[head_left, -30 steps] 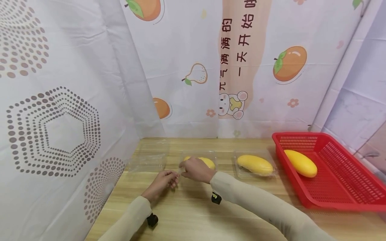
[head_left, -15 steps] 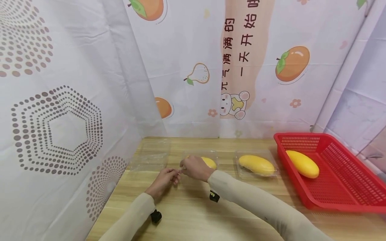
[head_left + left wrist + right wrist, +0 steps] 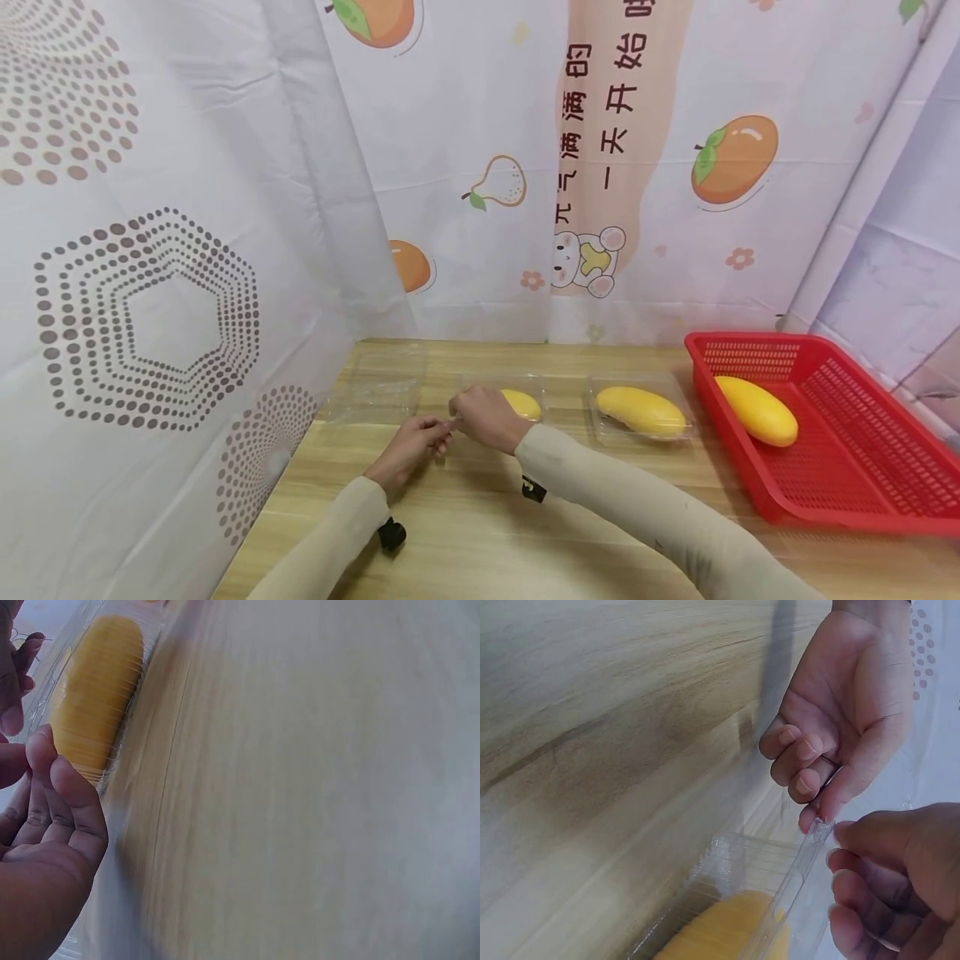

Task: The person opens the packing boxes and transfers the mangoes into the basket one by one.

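Note:
A clear plastic clamshell box (image 3: 802, 851) with a yellow mango (image 3: 521, 404) inside lies mid-table, partly covered by my right hand. My left hand (image 3: 412, 450) pinches the box's near left corner between thumb and index finger; its other fingers are curled. Just beside it, my right hand (image 3: 489, 419) holds the rim of the same box with bent fingers. In the right wrist view, the left hand (image 3: 844, 712) and right hand (image 3: 900, 877) meet closely at the rim. The left wrist view shows the mango (image 3: 101, 686) through the ribbed plastic, past my left hand (image 3: 56, 817).
Right of my hands sits another clear box (image 3: 596, 429) with a mango (image 3: 642, 411) in it. Farther right, a red basket (image 3: 738, 475) holds one mango (image 3: 756, 410). At the back left lies a clear plastic box (image 3: 375, 387) with no fruit. Printed curtains (image 3: 465, 275) bound the table.
My left hand has moved slightly right and up, coming together with my right hand at the box's corner. The right hand stays nearly in place; the view has shifted a little.

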`<action>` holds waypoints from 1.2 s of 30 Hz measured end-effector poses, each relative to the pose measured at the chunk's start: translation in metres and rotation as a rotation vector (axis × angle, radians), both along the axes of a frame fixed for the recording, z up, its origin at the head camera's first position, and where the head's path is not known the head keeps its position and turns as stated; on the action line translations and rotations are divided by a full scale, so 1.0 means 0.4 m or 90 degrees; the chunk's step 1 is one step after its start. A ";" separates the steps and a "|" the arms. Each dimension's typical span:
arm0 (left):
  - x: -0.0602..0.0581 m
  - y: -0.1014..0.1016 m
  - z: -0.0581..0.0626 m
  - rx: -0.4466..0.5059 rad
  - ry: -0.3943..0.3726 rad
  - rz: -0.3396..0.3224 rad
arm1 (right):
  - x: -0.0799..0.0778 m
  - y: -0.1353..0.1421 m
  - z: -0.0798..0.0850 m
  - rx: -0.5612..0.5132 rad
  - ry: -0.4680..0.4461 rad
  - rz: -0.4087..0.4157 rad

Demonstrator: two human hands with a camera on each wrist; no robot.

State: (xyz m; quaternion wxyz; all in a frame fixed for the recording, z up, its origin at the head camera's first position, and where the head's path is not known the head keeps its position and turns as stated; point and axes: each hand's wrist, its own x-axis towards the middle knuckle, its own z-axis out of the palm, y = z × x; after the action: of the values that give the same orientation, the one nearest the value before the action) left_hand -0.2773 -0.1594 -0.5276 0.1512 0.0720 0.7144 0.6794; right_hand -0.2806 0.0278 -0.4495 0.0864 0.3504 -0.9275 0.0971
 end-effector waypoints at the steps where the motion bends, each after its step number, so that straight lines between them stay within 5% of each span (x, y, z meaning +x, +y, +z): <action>1: -0.001 0.001 0.000 0.003 0.001 0.001 | -0.001 0.000 -0.001 0.004 0.003 0.004; 15: 0.000 0.005 -0.003 0.030 -0.025 0.021 | 0.004 -0.015 -0.013 0.067 0.084 0.022; 25: -0.004 0.021 0.004 0.018 -0.019 -0.017 | 0.007 -0.007 -0.027 0.086 0.086 0.024; 36: 0.002 0.044 0.009 0.036 -0.016 0.014 | 0.000 0.002 -0.056 0.050 0.123 0.027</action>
State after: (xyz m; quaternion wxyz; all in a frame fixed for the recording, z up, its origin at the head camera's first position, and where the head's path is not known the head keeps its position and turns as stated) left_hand -0.2766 -0.1419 -0.5240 0.1508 0.0600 0.6934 0.7020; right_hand -0.2806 0.0285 -0.4718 0.1593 0.3811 -0.9103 0.0280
